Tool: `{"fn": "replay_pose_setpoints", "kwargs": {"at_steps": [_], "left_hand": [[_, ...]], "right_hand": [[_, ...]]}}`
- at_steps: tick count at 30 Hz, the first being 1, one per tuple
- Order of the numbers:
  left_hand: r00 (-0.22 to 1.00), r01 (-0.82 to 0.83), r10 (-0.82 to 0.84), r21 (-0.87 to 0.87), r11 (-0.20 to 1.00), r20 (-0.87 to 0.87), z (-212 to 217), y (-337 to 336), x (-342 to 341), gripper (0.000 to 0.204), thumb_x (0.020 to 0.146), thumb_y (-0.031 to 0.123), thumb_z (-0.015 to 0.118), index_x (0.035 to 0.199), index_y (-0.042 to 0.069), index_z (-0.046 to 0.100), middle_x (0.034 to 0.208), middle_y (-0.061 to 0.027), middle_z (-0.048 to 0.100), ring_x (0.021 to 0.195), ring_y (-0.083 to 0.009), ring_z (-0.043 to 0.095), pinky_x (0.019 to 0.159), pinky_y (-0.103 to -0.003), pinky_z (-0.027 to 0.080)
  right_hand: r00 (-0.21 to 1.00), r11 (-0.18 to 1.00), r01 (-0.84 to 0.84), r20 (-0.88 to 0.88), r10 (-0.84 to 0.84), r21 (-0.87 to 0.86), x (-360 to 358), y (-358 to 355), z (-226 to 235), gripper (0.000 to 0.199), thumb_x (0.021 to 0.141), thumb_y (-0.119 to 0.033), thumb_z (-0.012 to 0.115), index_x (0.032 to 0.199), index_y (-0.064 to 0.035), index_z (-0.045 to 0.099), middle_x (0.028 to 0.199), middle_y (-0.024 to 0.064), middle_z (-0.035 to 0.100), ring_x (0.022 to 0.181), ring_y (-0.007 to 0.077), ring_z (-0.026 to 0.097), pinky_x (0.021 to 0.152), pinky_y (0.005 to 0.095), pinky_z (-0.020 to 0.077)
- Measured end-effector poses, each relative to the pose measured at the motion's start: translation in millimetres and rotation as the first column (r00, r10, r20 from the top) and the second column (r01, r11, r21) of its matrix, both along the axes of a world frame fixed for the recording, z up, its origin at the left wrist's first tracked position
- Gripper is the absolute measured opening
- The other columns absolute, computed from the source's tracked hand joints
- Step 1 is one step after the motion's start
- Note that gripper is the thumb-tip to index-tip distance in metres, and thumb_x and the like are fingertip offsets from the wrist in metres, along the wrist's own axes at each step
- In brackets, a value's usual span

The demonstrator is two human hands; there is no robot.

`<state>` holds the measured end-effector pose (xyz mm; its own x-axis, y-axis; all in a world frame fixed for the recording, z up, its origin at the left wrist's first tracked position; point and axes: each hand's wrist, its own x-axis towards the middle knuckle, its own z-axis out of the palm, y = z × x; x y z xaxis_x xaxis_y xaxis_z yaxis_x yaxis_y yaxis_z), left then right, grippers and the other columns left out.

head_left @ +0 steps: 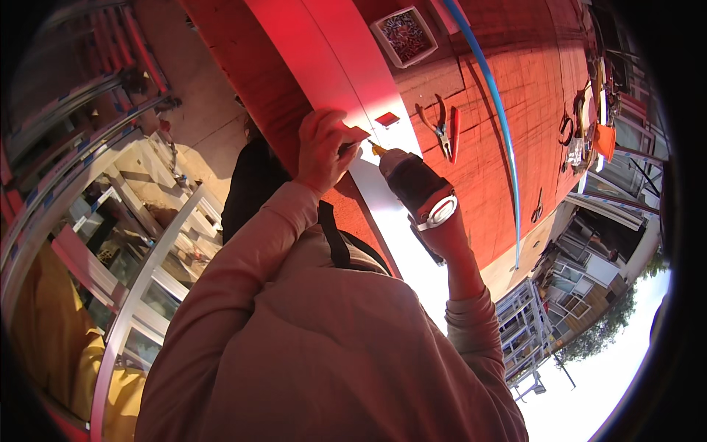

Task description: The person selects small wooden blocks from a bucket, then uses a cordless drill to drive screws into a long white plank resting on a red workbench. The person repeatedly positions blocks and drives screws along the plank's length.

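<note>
My right hand (448, 237) is wrapped round a dark power drill (414, 184), its tip pointing at a long pale strip of profile (340, 81) on the workbench. At the edge of that strip, my left hand (321, 151) pinches a small, flat reddish piece (356, 135) close to the drill tip. A small red square patch (387, 119) shows on the strip just beyond; whether it is a loose piece or a cut-out, I cannot tell. Glare washes out the strip's near part.
Right of the strip, pliers (442, 131) with a red handle lie on the reddish bench (486, 199). Farther off stands a white box of small fasteners (405, 37). A blue hose (495, 96) crosses the bench. Scissors (537, 206) lie at right; frames (147, 272) stack at left.
</note>
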<state>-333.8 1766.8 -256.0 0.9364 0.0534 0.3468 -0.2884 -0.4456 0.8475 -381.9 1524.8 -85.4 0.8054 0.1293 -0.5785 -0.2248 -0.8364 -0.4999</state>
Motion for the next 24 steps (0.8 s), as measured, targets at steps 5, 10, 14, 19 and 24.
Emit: {"fn": "replay_pose_setpoints", "kwargs": {"at_steps": [5,10,14,19,24], "left_hand": [[1.000,-0.006,0.006,-0.012,1.000,0.006,0.5,-0.2,-0.7,0.041,0.068,0.003,0.090,0.102,0.020,0.073,0.129,-0.0068,0.060,0.129,-0.0343,0.054,0.107,-0.048,0.043],[1.000,-0.004,0.004,-0.021,1.000,-0.007,-0.1,1.1,-1.6,0.041,0.068,0.003,0.090,0.101,0.019,0.073,0.129,-0.0072,0.061,0.129,-0.0347,0.054,0.108,-0.048,0.044],[1.000,-0.019,0.019,-0.022,1.000,0.004,-0.5,0.1,-1.3,0.041,0.068,0.003,0.090,0.101,0.019,0.074,0.129,-0.0068,0.061,0.129,-0.0346,0.054,0.107,-0.048,0.045],[0.999,-0.032,0.033,-0.031,0.999,0.022,-0.3,-1.5,-0.8,0.041,0.067,0.002,0.090,0.101,0.020,0.074,0.127,-0.0048,0.062,0.128,-0.0341,0.054,0.107,-0.047,0.045],[1.000,0.014,-0.013,-0.071,0.997,0.013,-2.3,0.1,2.8,0.042,0.066,0.001,0.089,0.099,0.021,0.073,0.123,-0.0027,0.064,0.127,-0.0320,0.055,0.107,-0.048,0.045]], "right_hand": [[0.999,0.999,-0.046,-0.014,0.046,-0.008,2.4,-2.4,-0.8,0.054,0.087,-0.021,0.078,0.137,-0.0092,0.059,0.130,0.0157,0.064,0.119,0.0362,0.061,0.101,0.0467,0.0513],[0.996,0.995,-0.092,-0.021,0.091,-0.042,4.7,-1.9,0.7,0.055,0.088,-0.020,0.078,0.139,-0.0105,0.059,0.131,0.0145,0.065,0.117,0.0349,0.063,0.099,0.0453,0.0529],[0.999,0.999,0.002,-0.033,-0.004,-0.053,6.1,2.4,5.5,0.057,0.087,-0.020,0.080,0.139,-0.0086,0.057,0.130,0.0153,0.065,0.115,0.0349,0.065,0.095,0.0445,0.0550],[1.000,0.999,-0.004,0.012,0.004,-0.053,14.1,8.1,7.6,0.049,0.084,-0.019,0.082,0.126,-0.0066,0.060,0.115,0.0136,0.067,0.102,0.0321,0.067,0.087,0.0422,0.0565],[0.977,0.988,-0.150,0.149,0.156,-0.047,28.8,9.6,7.9,0.026,0.082,-0.012,0.080,0.103,-0.0073,0.066,0.088,0.0082,0.070,0.081,0.0268,0.071,0.074,0.0365,0.0566]]}}
